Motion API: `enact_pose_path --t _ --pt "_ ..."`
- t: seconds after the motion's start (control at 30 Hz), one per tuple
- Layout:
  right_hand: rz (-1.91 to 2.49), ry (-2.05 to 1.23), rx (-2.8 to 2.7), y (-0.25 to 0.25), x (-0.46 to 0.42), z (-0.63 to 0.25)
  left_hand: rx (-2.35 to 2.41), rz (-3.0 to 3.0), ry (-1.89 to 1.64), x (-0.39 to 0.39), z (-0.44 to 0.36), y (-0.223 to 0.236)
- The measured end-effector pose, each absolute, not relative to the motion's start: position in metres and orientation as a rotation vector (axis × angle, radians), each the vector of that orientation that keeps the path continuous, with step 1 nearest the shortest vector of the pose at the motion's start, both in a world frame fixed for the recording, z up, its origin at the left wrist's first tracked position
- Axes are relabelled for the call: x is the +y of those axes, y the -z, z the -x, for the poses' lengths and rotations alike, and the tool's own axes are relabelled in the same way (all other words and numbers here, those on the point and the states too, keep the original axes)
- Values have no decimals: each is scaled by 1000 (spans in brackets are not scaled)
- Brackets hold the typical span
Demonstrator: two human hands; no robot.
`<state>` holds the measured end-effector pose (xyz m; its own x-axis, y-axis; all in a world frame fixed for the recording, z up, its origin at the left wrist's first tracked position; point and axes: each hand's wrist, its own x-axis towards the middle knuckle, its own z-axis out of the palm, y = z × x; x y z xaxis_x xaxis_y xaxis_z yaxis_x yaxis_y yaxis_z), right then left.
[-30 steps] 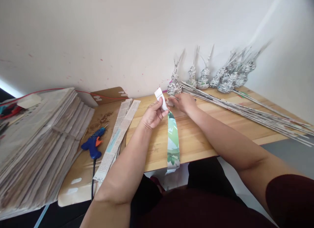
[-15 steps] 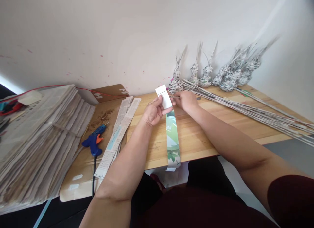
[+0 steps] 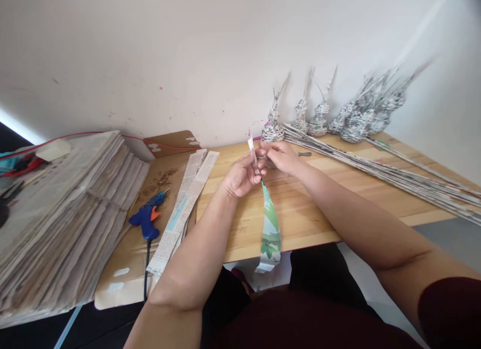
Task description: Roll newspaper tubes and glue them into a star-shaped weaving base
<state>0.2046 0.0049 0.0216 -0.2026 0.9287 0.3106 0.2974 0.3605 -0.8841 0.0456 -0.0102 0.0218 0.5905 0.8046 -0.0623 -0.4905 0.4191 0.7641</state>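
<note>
A paper strip (image 3: 270, 228) with a green leaf print and a white back hangs down past the table's front edge. My left hand (image 3: 242, 176) grips it near its top, thumb against fingers, and a short white end pokes up above the thumb. The strip is turned nearly edge-on there. Close beside it, my right hand (image 3: 282, 156) has its thumb and fingertips pinched together near the strip's upper part. What lies between those fingertips is too small to tell. Behind the right hand, a small dark metal-looking piece (image 3: 304, 154) rests on the wooden table (image 3: 300, 208).
Long rolled paper sticks (image 3: 368, 168) lie across the right side. Several woven paper figures (image 3: 272, 131) stand along the wall. To the left are newspaper strips (image 3: 188, 203), a blue glue gun (image 3: 146, 216) on cardboard, and a tall stack of newspaper (image 3: 75, 228).
My left hand has turned the strip from flat-facing to nearly edge-on. My right hand has come in closer to it, and the strip's lower part has twisted slightly. The view has shifted a little.
</note>
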Motion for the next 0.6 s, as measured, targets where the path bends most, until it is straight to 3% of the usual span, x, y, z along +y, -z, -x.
enact_pose_path --t 0.1,0.23,0.37,0.6 --pt "861 -1443 -1442 -28 -3 -198 407 -771 -799 -14 -45 -25" --pt "699 -1663 -1266 -33 -7 -198 384 -787 -732 -15 -45 -25" --pt "697 -1614 -1205 -33 -6 -202 418 -859 -664 -12 -47 -20" --pt "974 -1105 -973 -35 7 -206 464 -1016 -470 -18 -49 -20"
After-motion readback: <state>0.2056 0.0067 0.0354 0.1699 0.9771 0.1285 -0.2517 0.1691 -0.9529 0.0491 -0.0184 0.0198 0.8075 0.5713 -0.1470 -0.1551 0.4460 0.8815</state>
